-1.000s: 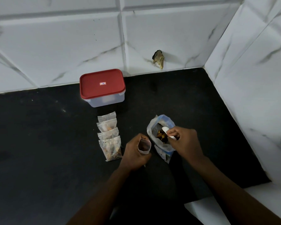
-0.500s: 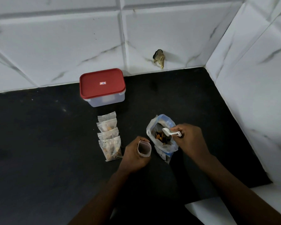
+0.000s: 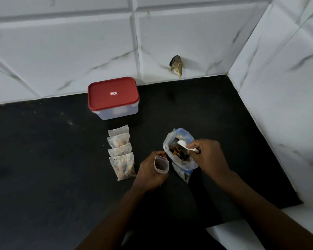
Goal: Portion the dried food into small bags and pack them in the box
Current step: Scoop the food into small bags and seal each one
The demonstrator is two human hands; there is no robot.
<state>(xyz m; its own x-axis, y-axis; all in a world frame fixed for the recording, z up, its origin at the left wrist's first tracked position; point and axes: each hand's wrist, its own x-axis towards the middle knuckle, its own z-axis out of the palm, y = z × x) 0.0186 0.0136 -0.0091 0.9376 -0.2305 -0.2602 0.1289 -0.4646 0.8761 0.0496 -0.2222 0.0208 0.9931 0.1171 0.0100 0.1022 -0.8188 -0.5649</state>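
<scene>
The grip of the left hand [image 3: 152, 171] is closed around a small bag [image 3: 161, 164]. The fingers curl round its body and keep the mouth open and facing up. This bag is clear plastic and looks empty. The grip of the right hand [image 3: 209, 156] pinches the handle of a white spoon [image 3: 185, 146]. The round end of the spoon is over the open mouth of the big bag [image 3: 183, 167], just beside the small bag. The big bag is clear with some blue and stands on the table [image 3: 43, 159]. Inside it lies the dried food [image 3: 178, 153], in dark and orange pieces. Both forearms come from the lower edge of the picture, and the hands are near each other. To the left of the left hand, four filled small bags [image 3: 120, 150] lie in a row, overlapping one another. Behind them the box [image 3: 116, 113] stands against the white wall [image 3: 79, 51], with its red lid [image 3: 113, 95] on.
</scene>
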